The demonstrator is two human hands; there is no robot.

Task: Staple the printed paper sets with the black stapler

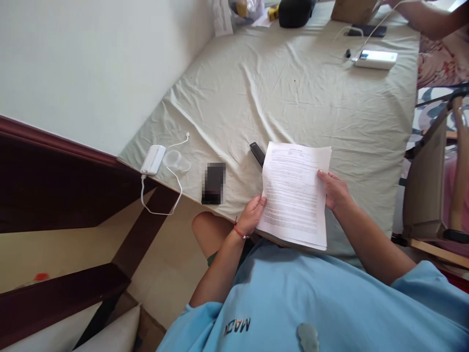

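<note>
A home interior is suggested: the bench (311, 105) is draped in creased pale cloth (223, 107), dark woodwork (54, 181) is seen below a white wall (80, 63), and flowered fabric (437, 63) and a brown chair (425, 186) are noted at the right.

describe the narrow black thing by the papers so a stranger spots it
On the broad pale green cloth, find the stack of white printed sheets. Poking out beyond their upper left edge is the narrow black bar-shaped object, slimmer than the pixelated dark rectangle farther left.
</note>
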